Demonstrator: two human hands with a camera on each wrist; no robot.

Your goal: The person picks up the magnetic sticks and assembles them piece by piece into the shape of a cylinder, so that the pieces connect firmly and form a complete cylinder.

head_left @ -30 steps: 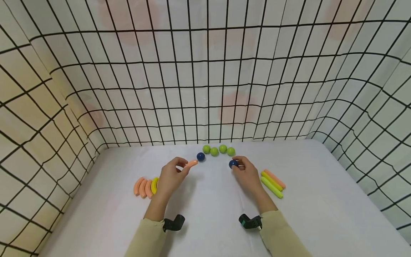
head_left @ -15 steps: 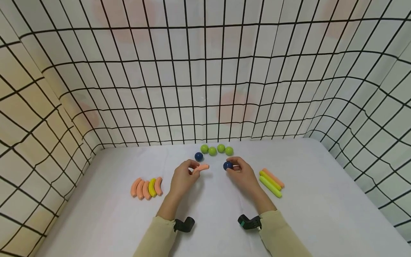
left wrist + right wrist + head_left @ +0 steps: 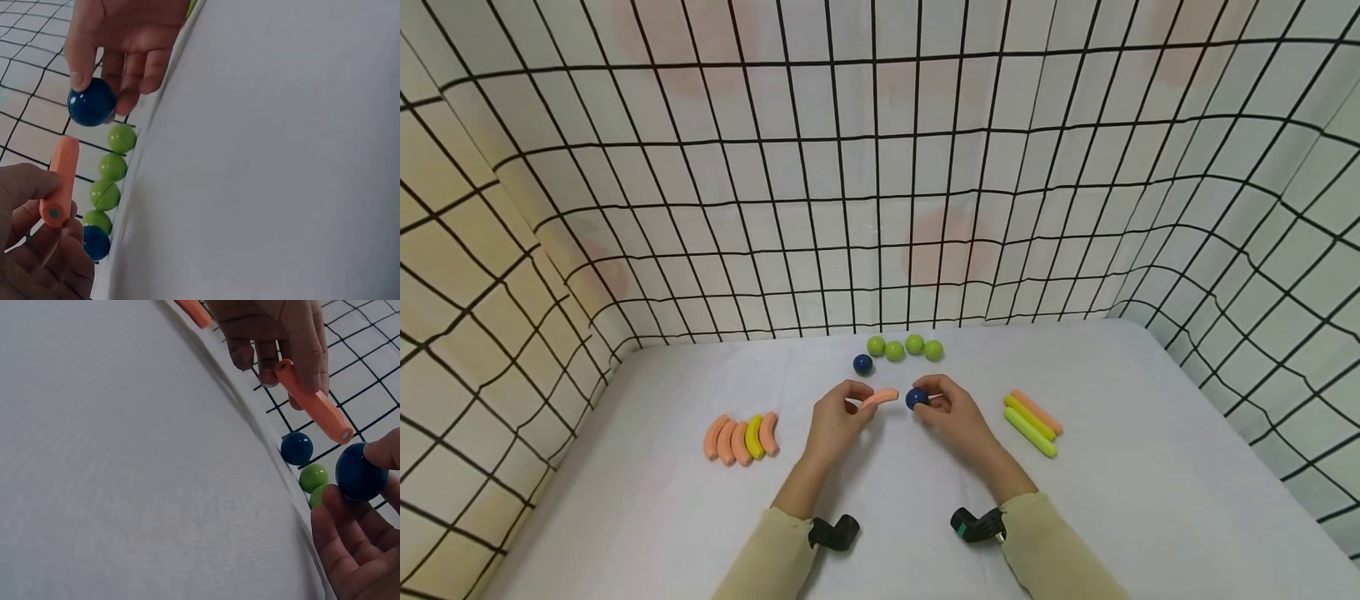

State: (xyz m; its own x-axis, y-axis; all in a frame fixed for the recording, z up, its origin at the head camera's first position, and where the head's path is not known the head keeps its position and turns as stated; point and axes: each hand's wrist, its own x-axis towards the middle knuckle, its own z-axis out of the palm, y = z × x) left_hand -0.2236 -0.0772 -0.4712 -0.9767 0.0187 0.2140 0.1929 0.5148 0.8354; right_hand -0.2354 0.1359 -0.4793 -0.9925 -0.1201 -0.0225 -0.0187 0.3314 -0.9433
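Note:
My left hand [image 3: 837, 423] pinches a curved orange magnetic rod [image 3: 883, 396] between thumb and fingers. A grey dot shows on one rod end in the left wrist view. Opposite it, my right hand [image 3: 953, 418] holds a glossy dark blue ball [image 3: 916, 398] by the fingertips. Rod end and ball face each other across a small gap, both raised above the table. In the right wrist view, the tip of the orange rod [image 3: 315, 403] lies close to the blue ball [image 3: 360, 472].
Behind the hands, several green balls [image 3: 894, 351] and another blue ball [image 3: 862, 364] lie on the white table [image 3: 647, 517]. Curved orange and yellow rods [image 3: 741, 442] lie at left, straight rods [image 3: 1030, 423] at right. A black wire grid [image 3: 880, 208] encloses the back and sides.
My left hand has moved right with the orange rod, away from the curved rods. The right hand has come left and nearer with the blue ball, so the two pieces are closer together.

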